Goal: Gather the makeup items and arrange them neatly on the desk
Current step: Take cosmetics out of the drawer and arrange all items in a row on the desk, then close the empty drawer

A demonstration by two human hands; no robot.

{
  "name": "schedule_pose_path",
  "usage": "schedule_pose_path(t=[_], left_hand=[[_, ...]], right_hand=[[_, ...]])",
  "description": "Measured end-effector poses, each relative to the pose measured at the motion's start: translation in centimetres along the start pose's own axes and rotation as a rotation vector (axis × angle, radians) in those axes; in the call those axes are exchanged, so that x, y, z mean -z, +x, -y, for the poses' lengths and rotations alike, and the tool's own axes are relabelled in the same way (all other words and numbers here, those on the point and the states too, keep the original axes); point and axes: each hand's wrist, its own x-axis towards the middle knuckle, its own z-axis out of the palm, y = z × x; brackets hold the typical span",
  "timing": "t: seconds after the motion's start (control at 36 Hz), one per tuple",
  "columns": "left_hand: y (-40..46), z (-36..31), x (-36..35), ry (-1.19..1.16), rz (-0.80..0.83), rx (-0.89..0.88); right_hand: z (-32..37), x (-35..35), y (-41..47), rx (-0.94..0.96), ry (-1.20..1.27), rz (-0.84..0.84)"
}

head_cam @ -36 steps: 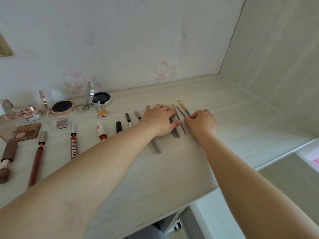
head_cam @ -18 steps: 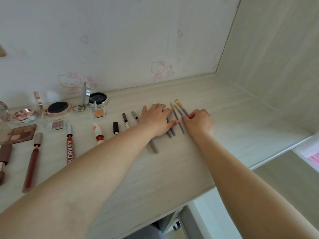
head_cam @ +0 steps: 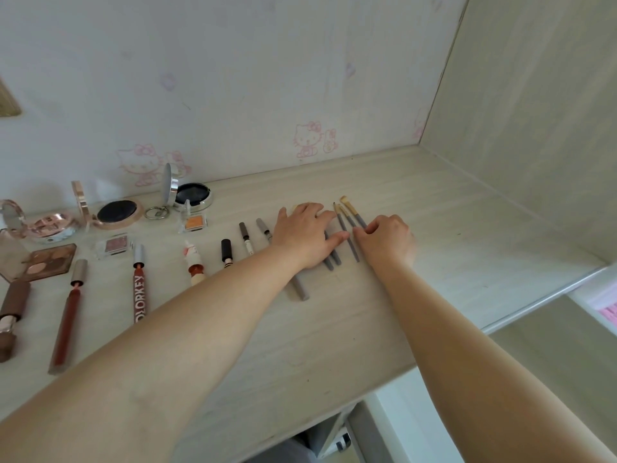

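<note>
Several thin grey makeup brushes [head_cam: 349, 218] lie side by side on the pale wooden desk [head_cam: 334, 329], bristles toward the wall. My left hand [head_cam: 305, 233] lies flat over the left brushes, fingers spread, thumb tip beside one handle. My right hand [head_cam: 387, 240] rests curled on the rightmost brush handle, fingertips touching it. To the left lie a grey pen [head_cam: 263, 228], a brown pencil [head_cam: 246, 238], a black tube [head_cam: 226, 252], a lip gloss [head_cam: 139, 284] and a red liner [head_cam: 66, 320].
Two open compacts [head_cam: 117, 212] [head_cam: 192, 194], a small orange eyeshadow pan [head_cam: 193, 223], a pink pan [head_cam: 113, 244], a brown palette [head_cam: 46, 260] and a brown lipstick [head_cam: 10, 315] fill the left. The wall rises behind, a side panel at right; the desk edge runs along the front.
Both hands stay on the brushes and have barely shifted; the brushes lie slightly closer together. The view moved a little.
</note>
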Motion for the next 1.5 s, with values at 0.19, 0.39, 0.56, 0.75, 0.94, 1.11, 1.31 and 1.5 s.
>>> schedule_pose_path(t=[0.19, 0.39, 0.56, 0.75, 0.94, 1.11, 1.31, 1.5], left_hand=[[0.0, -0.3, 0.2, 0.021, 0.064, -0.113], [0.2, -0.7, 0.2, 0.072, 0.165, -0.171], [-0.1, -0.8, 0.4, 0.08, 0.155, -0.149], [-0.4, -1.3, 0.3, 0.092, 0.145, -0.145], [-0.6, -1.3, 0.5, 0.096, 0.148, -0.14], [-1.1, -1.8, 1.0, 0.041, 0.107, -0.127], [-3.9, -4.9, 2.3, -0.01, 0.005, -0.208], [-9.0, -10.3, 2.1, -0.028, -0.053, -0.344]], right_hand=[[0.0, 0.2, 0.0, -0.023, 0.12, -0.072], [-0.5, 0.1, 0.8, -0.053, 0.134, -0.05], [-0.6, 0.1, 1.0, -0.074, 0.082, -0.044], [-0.5, 0.3, 1.1, -0.09, 0.051, -0.042], [-0.6, 0.7, 1.3, -0.096, 0.065, -0.001], [-1.1, 1.7, -0.7, -0.018, 0.222, -0.055], [-3.8, 4.0, -5.5, 0.033, 0.259, -0.165], [-8.4, 8.1, -12.5, 0.0, 0.241, -0.293]])
